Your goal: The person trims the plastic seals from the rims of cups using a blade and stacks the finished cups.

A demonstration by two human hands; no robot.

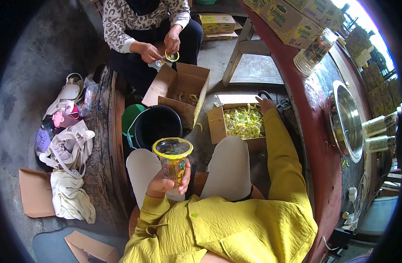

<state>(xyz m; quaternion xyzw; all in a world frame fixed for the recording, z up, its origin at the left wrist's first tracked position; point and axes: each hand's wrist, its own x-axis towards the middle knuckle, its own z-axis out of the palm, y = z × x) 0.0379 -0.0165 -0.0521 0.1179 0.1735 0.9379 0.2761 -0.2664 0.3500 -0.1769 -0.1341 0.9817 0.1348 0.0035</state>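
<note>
My left hand [170,183] is wrapped round a clear plastic cup [173,163] above my lap. The cup has a yellow rim and coloured print on its side and is held nearly upright. My right arm stretches forward, and my right hand [266,105] is over the far right corner of a cardboard box [217,125]. Its fingers look extended and apart, with nothing clearly held. Yellow and clear plastic strips [244,122] fill this box. The box's pale far flap lies beside my fingertips.
Opposite me, a seated person [148,26] handles a yellow-rimmed cup [171,56] above an open carton [194,79]. A black bucket [158,129] stands near my knees. To the right, a red-edged table [299,109] carries stacked cups [313,55] and a metal basin [346,120]. Bags [69,144] lie left.
</note>
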